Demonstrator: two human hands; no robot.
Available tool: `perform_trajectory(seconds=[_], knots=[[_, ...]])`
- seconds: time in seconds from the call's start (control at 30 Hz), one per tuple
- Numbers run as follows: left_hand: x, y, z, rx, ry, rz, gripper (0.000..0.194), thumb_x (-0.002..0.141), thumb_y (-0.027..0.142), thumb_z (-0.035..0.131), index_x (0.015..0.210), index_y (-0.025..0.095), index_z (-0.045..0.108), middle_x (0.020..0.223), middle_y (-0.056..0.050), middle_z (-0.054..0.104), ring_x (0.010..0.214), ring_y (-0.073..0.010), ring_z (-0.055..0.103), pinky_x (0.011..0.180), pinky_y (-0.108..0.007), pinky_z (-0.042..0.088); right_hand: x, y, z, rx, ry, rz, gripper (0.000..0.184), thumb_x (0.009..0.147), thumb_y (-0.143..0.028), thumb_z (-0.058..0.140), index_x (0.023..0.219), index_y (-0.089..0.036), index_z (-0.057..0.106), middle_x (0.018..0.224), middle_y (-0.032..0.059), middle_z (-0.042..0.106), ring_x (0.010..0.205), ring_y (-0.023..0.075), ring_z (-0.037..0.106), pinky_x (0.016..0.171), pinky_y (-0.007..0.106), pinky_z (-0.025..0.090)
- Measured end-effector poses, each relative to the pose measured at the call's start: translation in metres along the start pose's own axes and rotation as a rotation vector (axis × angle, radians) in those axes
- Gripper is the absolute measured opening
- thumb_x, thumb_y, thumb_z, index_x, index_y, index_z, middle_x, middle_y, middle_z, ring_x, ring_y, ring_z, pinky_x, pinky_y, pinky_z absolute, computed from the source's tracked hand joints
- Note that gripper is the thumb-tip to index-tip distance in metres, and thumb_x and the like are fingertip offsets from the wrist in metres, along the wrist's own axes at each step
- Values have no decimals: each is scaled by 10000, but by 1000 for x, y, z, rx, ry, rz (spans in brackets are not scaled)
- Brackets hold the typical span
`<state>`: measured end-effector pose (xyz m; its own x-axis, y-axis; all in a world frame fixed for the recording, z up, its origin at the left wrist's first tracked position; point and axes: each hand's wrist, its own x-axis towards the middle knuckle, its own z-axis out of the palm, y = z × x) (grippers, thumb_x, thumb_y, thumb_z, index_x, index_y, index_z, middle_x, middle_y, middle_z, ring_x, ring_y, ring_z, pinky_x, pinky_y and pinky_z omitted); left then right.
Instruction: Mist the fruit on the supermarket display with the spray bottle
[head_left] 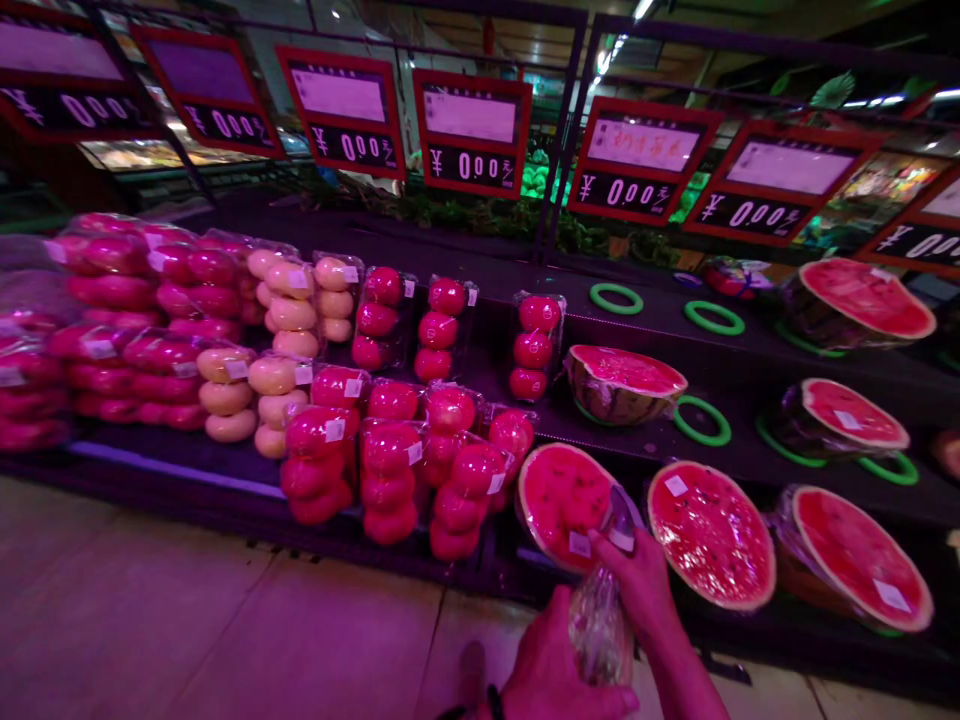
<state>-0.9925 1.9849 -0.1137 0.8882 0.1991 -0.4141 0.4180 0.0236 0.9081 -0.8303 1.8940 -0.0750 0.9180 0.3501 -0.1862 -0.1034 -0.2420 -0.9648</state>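
Both hands hold a clear bag (600, 625) before the shelf's (720, 452) front edge, left hand (551, 670) gripping its bottom, right hand (637, 580) pinching its top against a cut melon (562, 505), whose film might tear if snagged

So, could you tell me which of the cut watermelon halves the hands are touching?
The front-row half furthest left, beside the packed tomatoes. The right hand grips its plastic wrap; the other halves sit untouched.
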Motion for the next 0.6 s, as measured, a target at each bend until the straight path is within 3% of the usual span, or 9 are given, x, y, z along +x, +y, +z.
perform_trajectory(seconds=[0.13, 0.23, 0.4, 0.6], knots=[[-7, 26, 5, 49, -32, 17, 977, 465, 557, 1074, 1274, 259, 616, 1340, -106, 778, 1213, -414, 722, 1047, -597, 544, -11, -11, -18, -7, 98, -77, 727, 760, -671, 940, 1308, -210, 816, 1257, 150, 871, 1201, 426, 815, 1129, 582, 632], [-18, 37, 17, 94, -36, -29, 943, 457, 594, 1075, 1203, 254, 608, 1289, -113, 785, 1164, -432, 730, 992, -603, 557, -18, -7, -34, -40, 105, -60, 681, 762, -682, 934, 1242, -211, 831, 1149, 132, 886, 1086, 399, 833, 1060, 552, 651], [-36, 26, 40, 130, -36, -90, 1049, 421, 784, 1032, 1202, 256, 573, 1253, -156, 788, 1140, -503, 740, 967, -672, 585, -31, 15, -52, -117, 47, -41, 538, 782, -649, 943, 1086, -210, 872, 1024, 108, 885, 1005, 363, 828, 988, 486, 656], [-54, 13, 49, 176, -2, -137, 1022, 458, 710, 1050, 1241, 267, 565, 1281, -168, 796, 1180, -540, 756, 1006, -737, 612, -46, 32, -55, -156, 104, -97, 496, 769, -578, 942, 1072, -195, 856, 903, 85, 856, 846, 317, 784, 872, 456, 659]])
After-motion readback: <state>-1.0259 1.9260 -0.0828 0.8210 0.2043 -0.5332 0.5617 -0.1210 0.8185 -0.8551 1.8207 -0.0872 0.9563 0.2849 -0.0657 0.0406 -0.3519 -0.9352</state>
